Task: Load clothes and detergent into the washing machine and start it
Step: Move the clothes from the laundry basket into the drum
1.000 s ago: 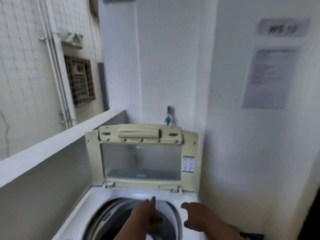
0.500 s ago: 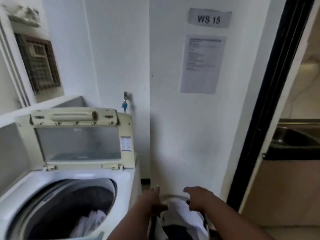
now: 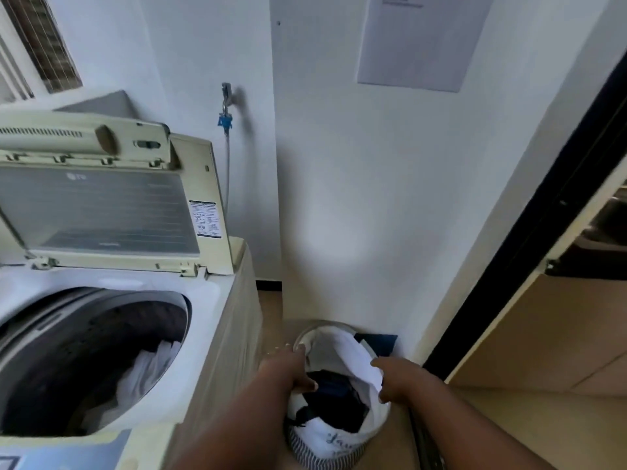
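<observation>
The white wall (image 3: 356,198) rises beyond both hands, with a pale printed sheet (image 3: 420,39) fixed high on it, well above the right hand. To the left of the left hand stands the top-loading washing machine (image 3: 217,334), its cream lid (image 3: 101,212) tilted up and back on its hinges, so the round drum (image 3: 84,354) lies open. Inside the drum, lower left of the left hand, a heap of white clothes (image 3: 146,371) rests against the dark wall of the tub. To the right of the right hand a dark door frame (image 3: 529,232) runs up at a slant, and past it is a tan cabinet front (image 3: 543,334). Directly under and between the two hands sits the laundry basket (image 3: 325,446), a round one with a striped base and white lining, on the floor just beside the machine's side. It holds a white garment (image 3: 353,354) draped up its far side and dark clothes (image 3: 336,398) lower in the middle. The left hand (image 3: 288,368) reaches down over the basket's left rim, fingers loosely spread and curled, the fingertips at the dark clothes; whether it grips any cloth cannot be told. The right hand (image 3: 397,378) is at the basket's right rim, fingers curled against the edge of the white garment, seemingly pinching it. Behind the machine, well above the left hand, a tap with a blue fitting (image 3: 225,120) hangs on the wall, a thin hose (image 3: 228,171) dropping from it.
</observation>
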Demonstrator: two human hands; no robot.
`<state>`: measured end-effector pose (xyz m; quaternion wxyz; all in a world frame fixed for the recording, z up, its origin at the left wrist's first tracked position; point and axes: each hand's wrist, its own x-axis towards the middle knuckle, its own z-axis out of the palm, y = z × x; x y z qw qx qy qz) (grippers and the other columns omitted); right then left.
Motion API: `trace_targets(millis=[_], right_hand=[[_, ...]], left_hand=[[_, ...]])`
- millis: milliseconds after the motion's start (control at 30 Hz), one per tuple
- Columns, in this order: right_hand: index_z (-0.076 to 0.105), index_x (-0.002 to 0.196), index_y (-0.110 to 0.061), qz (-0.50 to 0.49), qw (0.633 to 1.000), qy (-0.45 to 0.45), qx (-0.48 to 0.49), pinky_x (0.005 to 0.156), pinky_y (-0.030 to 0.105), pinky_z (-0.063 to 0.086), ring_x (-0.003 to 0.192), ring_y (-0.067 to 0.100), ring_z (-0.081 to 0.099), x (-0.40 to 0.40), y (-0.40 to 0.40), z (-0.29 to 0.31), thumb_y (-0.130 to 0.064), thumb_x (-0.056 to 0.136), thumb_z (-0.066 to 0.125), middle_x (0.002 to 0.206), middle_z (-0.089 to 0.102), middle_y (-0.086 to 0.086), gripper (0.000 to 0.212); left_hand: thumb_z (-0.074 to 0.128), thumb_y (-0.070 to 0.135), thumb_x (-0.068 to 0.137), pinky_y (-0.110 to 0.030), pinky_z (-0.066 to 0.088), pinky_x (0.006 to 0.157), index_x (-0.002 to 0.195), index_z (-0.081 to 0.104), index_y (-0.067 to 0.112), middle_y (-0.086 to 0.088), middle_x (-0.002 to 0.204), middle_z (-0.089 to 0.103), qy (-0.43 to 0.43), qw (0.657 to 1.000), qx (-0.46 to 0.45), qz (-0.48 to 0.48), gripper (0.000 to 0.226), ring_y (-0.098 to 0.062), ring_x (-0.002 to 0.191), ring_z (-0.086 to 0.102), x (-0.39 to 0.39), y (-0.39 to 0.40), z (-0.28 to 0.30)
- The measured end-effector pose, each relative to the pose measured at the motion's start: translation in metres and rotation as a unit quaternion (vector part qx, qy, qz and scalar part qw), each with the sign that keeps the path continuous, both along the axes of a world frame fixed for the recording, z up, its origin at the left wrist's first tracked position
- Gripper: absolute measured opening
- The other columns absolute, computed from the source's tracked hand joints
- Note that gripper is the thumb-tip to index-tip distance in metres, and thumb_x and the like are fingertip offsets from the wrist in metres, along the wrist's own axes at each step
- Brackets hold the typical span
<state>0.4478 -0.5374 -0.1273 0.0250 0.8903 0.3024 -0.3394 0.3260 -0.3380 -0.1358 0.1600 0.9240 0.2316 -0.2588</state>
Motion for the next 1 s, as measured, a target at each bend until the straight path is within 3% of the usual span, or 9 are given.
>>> trace_targets(millis=[100,200,333,467,567,733,900,1000], right_hand=[[0.034,0.144,-0.024,0.0,1.0,0.022,-0.012,0.098,0.028,0.043,0.125,0.02,0.049,0.042,0.01,-0.011,-0.027,0.083,0.066,0.146,0.044,0.002,0.069],[0.039,0.141,-0.023,-0.025,0.998,0.049,-0.005,0.102,0.029,0.042,0.124,0.019,0.049,0.078,0.015,-0.026,-0.028,0.084,0.065,0.142,0.046,0.0,0.063],[0.043,0.139,-0.02,-0.079,0.993,0.086,0.01,0.096,0.028,0.046,0.115,0.019,0.054,0.106,0.012,-0.073,-0.025,0.082,0.066,0.133,0.054,0.004,0.062],[0.045,0.137,-0.021,-0.102,0.983,0.15,0.015,0.086,0.021,0.042,0.11,0.014,0.05,0.129,0.014,-0.155,-0.029,0.08,0.069,0.136,0.049,0.004,0.062],[0.044,0.138,-0.022,-0.121,0.972,0.202,0.009,0.1,0.025,0.041,0.127,0.019,0.046,0.144,0.02,-0.241,-0.03,0.085,0.064,0.144,0.044,0.007,0.057],[0.025,0.149,-0.017,-0.116,0.952,0.281,-0.04,0.103,0.023,0.034,0.135,0.02,0.041,0.154,0.027,-0.379,-0.031,0.095,0.051,0.151,0.036,0.005,0.061],[0.018,0.151,-0.017,-0.131,0.955,0.262,-0.045,0.105,0.031,0.034,0.134,0.028,0.04,0.153,0.041,-0.459,-0.034,0.098,0.046,0.151,0.034,0.012,0.063],[0.028,0.147,-0.017,-0.165,0.957,0.233,-0.052,0.105,0.039,0.038,0.126,0.029,0.046,0.158,0.06,-0.508,-0.032,0.094,0.05,0.14,0.044,0.009,0.059]], left_hand=[[0.063,0.049,0.082,-0.046,0.033,0.11,0.152,0.011,0.019,-0.014,0.155,0.024,0.013,1.0,0.003,-0.006,0.092,-0.036,0.14,0.026,0.042,0.017,-0.019],[0.061,0.035,0.085,-0.045,0.034,0.107,0.149,0.019,0.015,-0.014,0.149,0.034,0.021,0.999,0.014,-0.026,0.079,-0.035,0.136,0.032,0.083,0.032,-0.041],[0.06,0.035,0.089,-0.043,0.034,0.108,0.152,0.015,0.015,-0.012,0.15,0.034,0.053,0.998,0.018,-0.038,0.08,-0.034,0.135,0.034,0.123,0.036,-0.086],[0.055,0.042,0.091,-0.045,0.031,0.111,0.152,0.014,0.014,-0.015,0.152,0.029,0.087,0.994,-0.005,-0.065,0.078,-0.036,0.137,0.031,0.146,0.022,-0.156],[0.052,0.042,0.093,-0.044,0.024,0.115,0.153,0.011,0.012,-0.017,0.156,0.021,0.128,0.99,-0.048,-0.038,0.079,-0.037,0.143,0.021,0.153,0.009,-0.225],[0.048,0.044,0.094,-0.046,0.015,0.119,0.153,0.007,0.01,-0.019,0.158,0.014,0.175,0.977,-0.113,0.054,0.079,-0.036,0.145,0.015,0.169,-0.002,-0.331],[0.054,0.048,0.089,-0.051,0.014,0.118,0.154,0.0,0.013,-0.019,0.159,0.006,0.183,0.971,-0.134,0.073,0.091,-0.038,0.145,0.009,0.187,0.002,-0.432],[0.056,0.03,0.092,-0.053,0.016,0.118,0.154,0.003,0.016,-0.014,0.16,-0.003,0.184,0.973,-0.109,0.083,0.083,-0.037,0.147,0.004,0.194,0.013,-0.475]])
